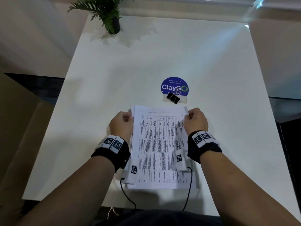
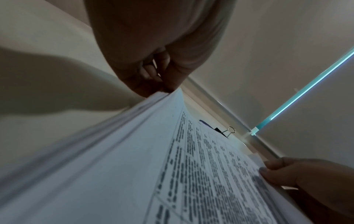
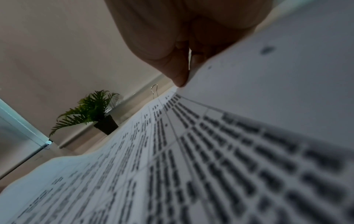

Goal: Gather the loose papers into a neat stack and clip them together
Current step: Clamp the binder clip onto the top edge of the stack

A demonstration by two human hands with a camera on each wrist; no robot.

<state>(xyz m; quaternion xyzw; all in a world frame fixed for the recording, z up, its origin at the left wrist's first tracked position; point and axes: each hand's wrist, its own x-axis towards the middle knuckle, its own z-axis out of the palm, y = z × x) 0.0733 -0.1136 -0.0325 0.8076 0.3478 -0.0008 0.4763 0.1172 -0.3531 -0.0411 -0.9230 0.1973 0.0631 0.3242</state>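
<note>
**Both hands on the paper stack, clip lying loose past it**

Your left hand (image 1: 121, 123) pinches the far-left corner of the paper stack (image 1: 160, 147), fingers curled in w/ thumb on the edge; the left wrist view shows the fingertips (image 2: 153, 87) closing on the sheets' edge. Your right hand (image 1: 195, 120) does likewise at the far-right corner, thumb on top of the printed table, fingers curled under. The stack lies on the white bench (image 1: 114, 75) right in front of you, roughly squared, though some sheet edges poke out along the left side and near-right corner.

The black binder clip (image 1: 173, 97) sits at 12 o'clock from the stack, just beyond its far edge, not touching the papers. It rests on a strip of tape (image 1: 184, 100) at the near rim of a round blue ClayGo sticker (image 1: 174, 86).

A potted plant (image 1: 108, 13) stands far off at approx 11 o'clock, at the bench's back edge. Wrist-cam cables (image 1: 126, 196) trail off the near edge at 6 o'clock.
</note>
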